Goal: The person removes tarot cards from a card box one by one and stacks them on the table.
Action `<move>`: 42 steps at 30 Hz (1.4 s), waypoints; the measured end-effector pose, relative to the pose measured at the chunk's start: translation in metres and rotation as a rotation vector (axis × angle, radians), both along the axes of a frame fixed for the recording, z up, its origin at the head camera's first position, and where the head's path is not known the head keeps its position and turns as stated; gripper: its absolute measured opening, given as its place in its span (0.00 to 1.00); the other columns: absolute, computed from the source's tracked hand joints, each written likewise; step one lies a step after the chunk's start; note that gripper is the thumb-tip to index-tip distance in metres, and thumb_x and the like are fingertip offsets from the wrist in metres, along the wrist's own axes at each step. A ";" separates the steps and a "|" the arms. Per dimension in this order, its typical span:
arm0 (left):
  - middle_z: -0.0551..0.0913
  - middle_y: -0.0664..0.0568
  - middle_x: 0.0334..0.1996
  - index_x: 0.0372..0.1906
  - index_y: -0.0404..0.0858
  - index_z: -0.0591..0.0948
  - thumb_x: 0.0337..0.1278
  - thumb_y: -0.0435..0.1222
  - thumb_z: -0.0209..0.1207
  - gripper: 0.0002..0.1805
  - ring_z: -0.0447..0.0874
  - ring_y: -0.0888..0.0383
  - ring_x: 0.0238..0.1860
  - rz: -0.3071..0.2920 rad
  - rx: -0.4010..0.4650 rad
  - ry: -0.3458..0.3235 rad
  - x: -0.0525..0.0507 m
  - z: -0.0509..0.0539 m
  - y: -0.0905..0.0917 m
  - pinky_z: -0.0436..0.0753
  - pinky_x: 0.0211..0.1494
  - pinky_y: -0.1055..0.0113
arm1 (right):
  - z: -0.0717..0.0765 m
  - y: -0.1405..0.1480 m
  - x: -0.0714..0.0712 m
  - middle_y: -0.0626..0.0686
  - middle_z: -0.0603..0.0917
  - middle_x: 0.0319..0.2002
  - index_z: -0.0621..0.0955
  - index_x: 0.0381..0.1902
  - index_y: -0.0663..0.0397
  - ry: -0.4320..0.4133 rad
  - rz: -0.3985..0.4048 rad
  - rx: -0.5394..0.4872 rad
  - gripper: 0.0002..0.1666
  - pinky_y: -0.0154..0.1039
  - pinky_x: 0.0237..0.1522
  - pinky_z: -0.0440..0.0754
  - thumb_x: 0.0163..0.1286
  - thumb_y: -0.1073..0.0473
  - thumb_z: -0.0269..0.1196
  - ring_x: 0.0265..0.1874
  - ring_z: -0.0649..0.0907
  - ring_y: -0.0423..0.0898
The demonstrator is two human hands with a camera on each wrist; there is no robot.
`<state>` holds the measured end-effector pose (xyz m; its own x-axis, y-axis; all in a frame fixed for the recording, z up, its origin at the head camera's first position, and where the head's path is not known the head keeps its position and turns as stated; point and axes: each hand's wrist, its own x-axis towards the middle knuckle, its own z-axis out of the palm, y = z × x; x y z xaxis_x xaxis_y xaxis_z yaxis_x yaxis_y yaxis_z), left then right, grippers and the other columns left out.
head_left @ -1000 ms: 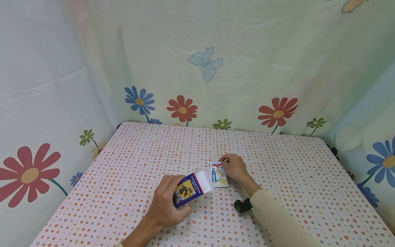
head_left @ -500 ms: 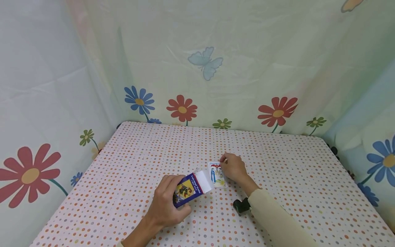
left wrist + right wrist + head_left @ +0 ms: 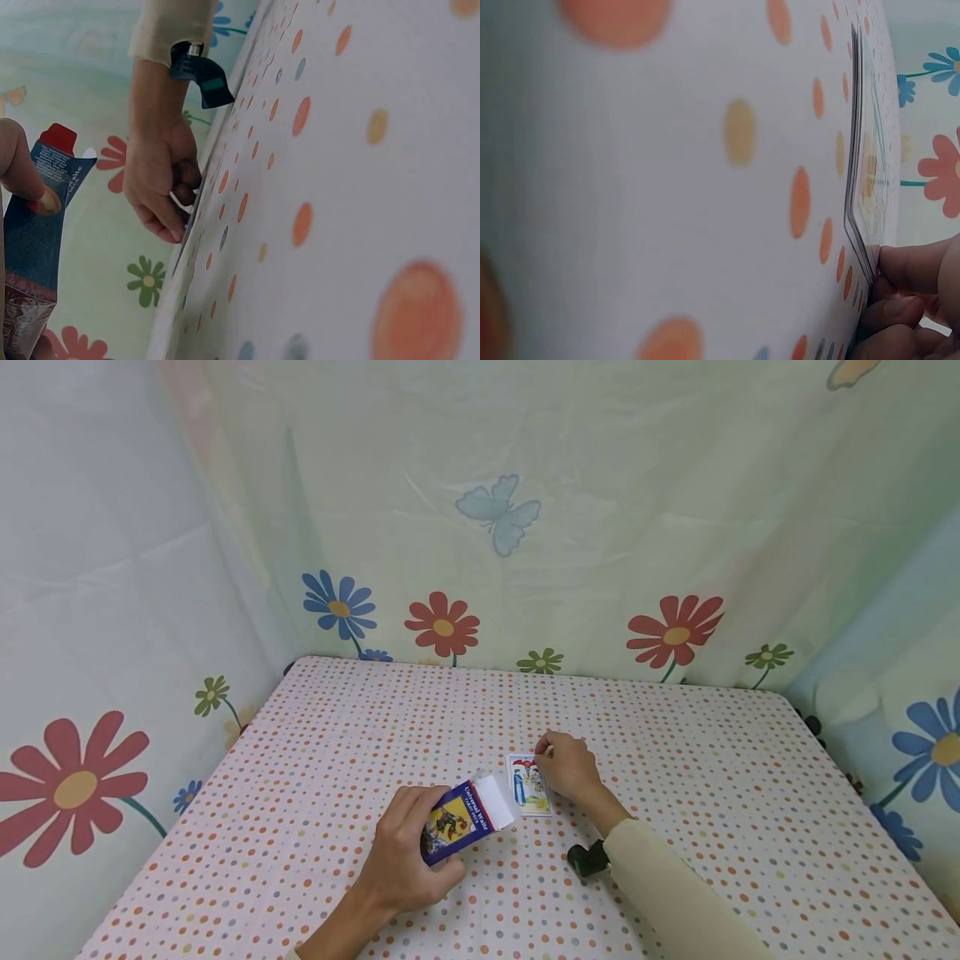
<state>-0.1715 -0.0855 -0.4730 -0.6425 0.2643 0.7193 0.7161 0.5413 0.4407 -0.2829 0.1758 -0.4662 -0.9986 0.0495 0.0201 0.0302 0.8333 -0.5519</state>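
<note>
My left hand (image 3: pixel 405 852) grips a blue tarot card box (image 3: pixel 453 822) printed "Universal Waite Tarot Deck". The box is tilted above the table, its white end flap (image 3: pixel 496 802) standing out toward the cards. A small stack of tarot cards (image 3: pixel 529 789) lies picture side up just right of the flap. At the stack's upper right corner, my right hand (image 3: pixel 572 768) pinches the cards between thumb and finger. Several thin card edges (image 3: pixel 853 172) show one above another in the right wrist view. The left wrist view shows the box's side (image 3: pixel 34 232); its inside is hidden.
A white tablecloth (image 3: pixel 360 743) with coloured dots covers the table. Flowered curtains (image 3: pixel 585 527) hang behind it and at both sides. A dark device (image 3: pixel 588 860) is strapped at my right wrist, close over the cloth.
The top card and those beneath have come into line; a lower card's edge stuck out at the left before. My right hand shifted very slightly. The left hand and box stay still.
</note>
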 end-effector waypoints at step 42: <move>0.80 0.55 0.43 0.55 0.39 0.80 0.26 0.38 0.65 0.36 0.75 0.62 0.40 -0.011 -0.005 -0.001 0.001 0.003 0.000 0.81 0.37 0.72 | 0.021 0.015 0.025 0.53 0.81 0.28 0.78 0.53 0.59 0.009 -0.062 -0.153 0.16 0.38 0.24 0.72 0.73 0.57 0.59 0.23 0.77 0.47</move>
<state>-0.1702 -0.0853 -0.4700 -0.6398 0.2750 0.7176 0.7219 0.5354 0.4385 -0.2578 0.1912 -0.4450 -0.9934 0.1137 0.0164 0.0732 0.7363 -0.6727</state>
